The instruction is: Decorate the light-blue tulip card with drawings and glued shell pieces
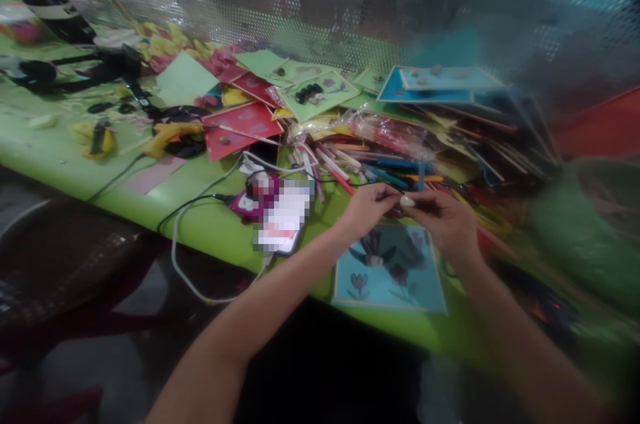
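Both hands are close together above the far edge of a blue card [383, 287] with dark flowers and leaves on it. My right hand [447, 221] pinches a small white pebble [407, 201] between thumb and fingertips. Right beside it, the fingers of my left hand [373, 207] are drawn together; what they hold, if anything, is too small to make out. The card lies flat on the green table [225, 237] near its front edge, partly under my hands.
A phone [286, 217] with a white cable lies left of the card. Pens [335, 167] and sticks are heaped behind my hands. A yellow glue gun [173, 136], a red card [243, 131] and a black bottle [57, 14] are further left. A green bowl [585, 237] stands right.
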`<state>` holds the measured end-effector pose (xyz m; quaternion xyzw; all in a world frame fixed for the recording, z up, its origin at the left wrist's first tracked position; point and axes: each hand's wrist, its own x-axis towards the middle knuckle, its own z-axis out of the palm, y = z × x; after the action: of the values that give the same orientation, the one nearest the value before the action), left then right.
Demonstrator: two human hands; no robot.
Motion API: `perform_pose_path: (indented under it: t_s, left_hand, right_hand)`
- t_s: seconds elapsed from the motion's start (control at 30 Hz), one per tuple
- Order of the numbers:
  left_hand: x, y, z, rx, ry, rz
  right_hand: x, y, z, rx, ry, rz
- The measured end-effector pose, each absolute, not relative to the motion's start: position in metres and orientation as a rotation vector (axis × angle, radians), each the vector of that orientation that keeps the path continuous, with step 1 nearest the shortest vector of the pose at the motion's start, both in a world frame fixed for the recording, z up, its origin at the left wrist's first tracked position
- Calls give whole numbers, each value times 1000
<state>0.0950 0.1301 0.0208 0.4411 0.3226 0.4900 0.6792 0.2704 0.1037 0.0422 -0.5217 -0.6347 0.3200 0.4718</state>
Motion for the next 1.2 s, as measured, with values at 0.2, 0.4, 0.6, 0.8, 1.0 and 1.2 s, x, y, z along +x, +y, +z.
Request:
perform_pose_path:
  t_s: [0.2, 0.4, 0.6, 0.8, 1.0, 1.2]
  left_hand:
    - [95, 131, 24, 949, 713, 1049]
    - [93, 130, 24, 1016, 709, 1072]
    - [96, 131, 20, 1066, 704, 1107]
    - [98, 132, 16, 1089, 711, 1136]
    - [99, 132, 18, 1073, 711, 1132]
    - [97, 130, 23, 1031, 694, 1105]
  right_hand:
    - [272, 107, 44, -1256, -1502, 786]
    - [272, 108, 45, -1257, -1500, 817]
    - [271, 106, 42, -1282, -1508, 789]
    - [268, 105, 47, -1282, -1478, 817]
    - [268, 105, 48, -1270, -1434, 872]
    - [269, 106, 48, -1282, -1380, 892]
